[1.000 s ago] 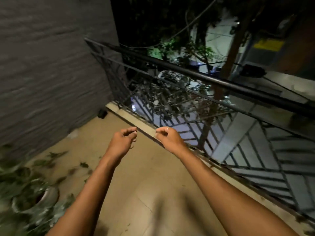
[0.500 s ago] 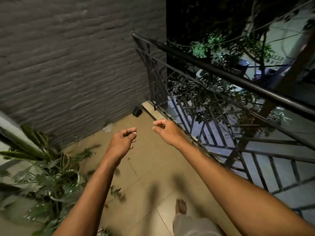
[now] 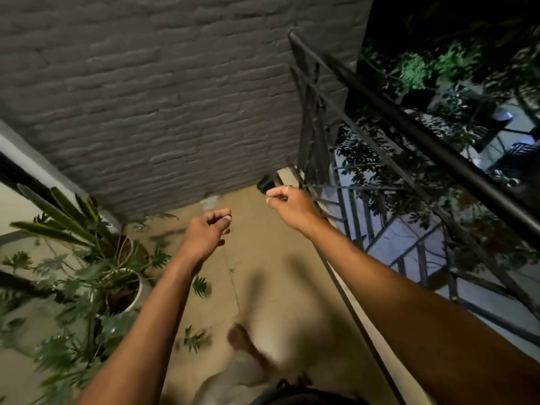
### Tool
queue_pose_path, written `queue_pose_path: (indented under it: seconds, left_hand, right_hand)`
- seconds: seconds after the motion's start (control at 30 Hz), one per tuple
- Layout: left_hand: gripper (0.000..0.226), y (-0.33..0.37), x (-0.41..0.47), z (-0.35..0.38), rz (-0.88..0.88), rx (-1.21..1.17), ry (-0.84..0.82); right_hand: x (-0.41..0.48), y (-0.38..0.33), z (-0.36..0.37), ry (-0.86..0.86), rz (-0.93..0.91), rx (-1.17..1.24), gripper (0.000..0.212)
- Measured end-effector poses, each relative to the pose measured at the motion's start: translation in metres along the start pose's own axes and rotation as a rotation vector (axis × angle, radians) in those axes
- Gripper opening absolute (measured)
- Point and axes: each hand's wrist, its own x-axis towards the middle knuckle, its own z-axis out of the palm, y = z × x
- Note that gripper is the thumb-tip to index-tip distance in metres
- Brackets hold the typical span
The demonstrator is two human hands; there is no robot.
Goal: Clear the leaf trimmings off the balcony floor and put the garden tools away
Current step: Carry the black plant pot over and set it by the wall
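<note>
Both my arms reach forward over the beige tiled balcony floor (image 3: 263, 258). My left hand (image 3: 206, 229) hangs with fingers loosely curled and holds nothing. My right hand (image 3: 289, 204), a ring on one finger, is near the railing with fingers curled in and nothing visible in it. Green leaf trimmings (image 3: 200, 286) lie on the tiles under my left forearm, and another piece (image 3: 193, 340) lies nearer my bare foot (image 3: 238, 337). No garden tool is in sight.
A potted plant (image 3: 117, 287) with long leaves stands at the left. A grey brick wall (image 3: 175, 97) closes the far end. A black metal railing (image 3: 380, 112) runs along the right. A small dark object (image 3: 264, 182) sits in the far corner.
The view has swung left, bringing the wall and potted plant into sight. My hands have drifted apart, the right one moving toward the railing corner. My foot has stepped forward.
</note>
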Motion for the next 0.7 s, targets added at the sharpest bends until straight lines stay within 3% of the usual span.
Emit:
queue_pose_path:
  seconds: [0.27, 0.57, 0.7]
  left_hand:
    - [0.025, 0.028, 0.159, 0.003, 0.003, -0.009, -0.043]
    - [0.015, 0.096, 0.364, -0.006, 0.037, 0.107, -0.197]
    - [0.022, 0.121, 0.441, 0.01, 0.037, 0.151, -0.285]
  right_hand:
    - [0.148, -0.008, 0.02, -0.036, 0.02, -0.019, 0.029]
    - [0.318, -0.038, 0.005, 0.101, 0.165, 0.08, 0.026]
    - [0.391, -0.031, -0.004, 0.103, 0.211, 0.044, 0.025]
